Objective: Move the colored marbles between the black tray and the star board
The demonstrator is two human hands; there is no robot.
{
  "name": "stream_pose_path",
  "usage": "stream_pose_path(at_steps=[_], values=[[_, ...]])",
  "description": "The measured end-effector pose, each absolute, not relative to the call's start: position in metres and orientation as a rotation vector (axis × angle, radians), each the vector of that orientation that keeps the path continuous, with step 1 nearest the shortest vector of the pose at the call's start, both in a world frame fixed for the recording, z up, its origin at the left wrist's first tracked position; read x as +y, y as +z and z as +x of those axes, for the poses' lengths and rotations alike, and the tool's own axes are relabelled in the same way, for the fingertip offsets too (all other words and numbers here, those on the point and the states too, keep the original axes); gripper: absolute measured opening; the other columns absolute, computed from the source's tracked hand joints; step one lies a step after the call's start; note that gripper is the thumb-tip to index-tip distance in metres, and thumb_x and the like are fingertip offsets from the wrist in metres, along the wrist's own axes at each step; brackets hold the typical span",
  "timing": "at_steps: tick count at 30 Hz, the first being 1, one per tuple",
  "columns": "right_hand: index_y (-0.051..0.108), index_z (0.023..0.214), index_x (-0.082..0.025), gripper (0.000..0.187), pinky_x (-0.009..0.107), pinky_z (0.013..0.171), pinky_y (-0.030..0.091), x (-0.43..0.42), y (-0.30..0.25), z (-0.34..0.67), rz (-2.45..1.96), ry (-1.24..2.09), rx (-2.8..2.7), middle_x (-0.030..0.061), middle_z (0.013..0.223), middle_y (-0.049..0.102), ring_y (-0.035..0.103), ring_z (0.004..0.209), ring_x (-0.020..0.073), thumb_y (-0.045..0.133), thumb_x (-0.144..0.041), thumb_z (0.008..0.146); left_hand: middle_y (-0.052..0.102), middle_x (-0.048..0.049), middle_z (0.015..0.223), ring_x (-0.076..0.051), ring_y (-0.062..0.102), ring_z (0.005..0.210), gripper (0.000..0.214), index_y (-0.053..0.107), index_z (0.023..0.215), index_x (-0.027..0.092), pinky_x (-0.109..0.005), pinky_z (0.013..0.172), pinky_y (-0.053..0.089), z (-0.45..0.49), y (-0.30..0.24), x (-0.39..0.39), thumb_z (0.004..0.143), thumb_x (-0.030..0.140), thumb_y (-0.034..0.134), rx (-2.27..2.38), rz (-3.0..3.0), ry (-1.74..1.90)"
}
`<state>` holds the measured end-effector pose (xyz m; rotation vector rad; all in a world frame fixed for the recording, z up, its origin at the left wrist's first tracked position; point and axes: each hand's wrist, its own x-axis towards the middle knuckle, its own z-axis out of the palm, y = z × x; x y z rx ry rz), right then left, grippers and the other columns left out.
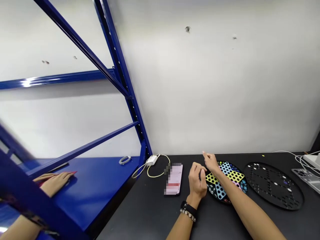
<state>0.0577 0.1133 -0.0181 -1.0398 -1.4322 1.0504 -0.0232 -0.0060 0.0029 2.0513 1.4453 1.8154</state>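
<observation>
My left hand (198, 181) is raised beside the left edge of a Chinese checkers board (220, 191). Its fingers curl in toward the thumb, and whatever they may hold is too small to make out. Across the board reaches my right arm, with my right hand (211, 162) over the far left rim. One finger of that hand points up and left while the others are folded; any small thing in it is hidden. The round board has a star of blue, yellow and pink areas with black holes, and my right forearm covers part of it.
A black perforated oval tray (275, 188) with a few white pieces lies right of the board. Left are a phone (174, 179) and a white charger (151, 160) with cable. Blue rack posts (125, 76) border another blue table, where another person's hand (57, 183) rests.
</observation>
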Motion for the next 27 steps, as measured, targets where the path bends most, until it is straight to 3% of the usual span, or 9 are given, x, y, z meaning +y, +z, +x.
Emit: stream_pose_path(at_steps=[6,11,14,17,23,27], values=[[0.025,0.052,-0.023,0.054,0.027,0.053,0.024,0.107,-0.019,0.059,-1.112,0.733,-1.875,-0.0063,0.05,0.023,0.025,0.053,0.0105,0.04,-0.058,0.09,0.053,-0.0042,0.084,-0.019,0.053,0.079,0.032,0.057,0.08,0.021,-0.032,0.073,0.044,-0.023,0.001,-0.006,0.098,0.027,0.031,1.426,2.064,1.78],[0.042,0.055,-0.021,0.046,0.028,0.061,0.029,0.101,-0.02,0.071,-1.132,0.506,-2.198,-0.001,0.062,0.047,0.04,0.06,0.0131,0.038,-0.042,0.096,0.054,-0.0043,0.085,-0.019,0.054,0.082,0.032,0.057,0.081,0.021,-0.034,0.076,0.045,-0.025,0.002,-0.006,0.098,0.027,0.031,1.429,2.059,1.777],[0.056,0.068,-0.02,0.03,0.03,0.072,0.034,0.094,-0.022,0.079,-1.132,0.378,-2.372,0.005,0.083,0.059,0.049,0.08,0.0187,0.044,-0.032,0.094,0.054,-0.0042,0.086,-0.019,0.054,0.081,0.032,0.057,0.081,0.021,-0.034,0.075,0.045,-0.025,0.002,-0.005,0.098,0.028,0.031,1.43,2.065,1.764],[0.06,0.087,-0.021,0.018,0.037,0.083,0.035,0.087,-0.024,0.086,-1.143,0.267,-2.484,0.0093,0.101,0.061,0.048,0.096,0.0243,0.043,-0.024,0.093,0.053,-0.0042,0.084,-0.019,0.053,0.08,0.032,0.057,0.08,0.021,-0.034,0.074,0.045,-0.025,0.0,-0.004,0.098,0.028,0.031,1.444,2.081,1.754],[0.056,0.108,-0.021,0.026,0.042,0.09,0.037,0.078,-0.02,0.104,-1.165,0.184,-2.512,0.0114,0.114,0.057,0.047,0.104,0.026,0.032,-0.026,0.097,0.056,-0.0041,0.088,-0.019,0.056,0.083,0.026,0.057,0.084,0.021,-0.034,0.077,0.045,-0.025,0.002,-0.003,0.096,0.024,0.034,1.521,2.088,1.666],[0.049,0.125,-0.025,0.034,0.044,0.097,0.037,0.077,-0.014,0.136,-1.206,0.31,-2.321,0.0097,0.13,0.053,0.046,0.117,0.0249,0.028,-0.03,0.099,0.061,-0.0035,0.1,-0.021,0.057,0.095,0.021,0.059,0.095,0.023,-0.037,0.084,0.043,-0.024,0.001,-0.003,0.084,0.013,0.044,1.777,2.114,1.331]])
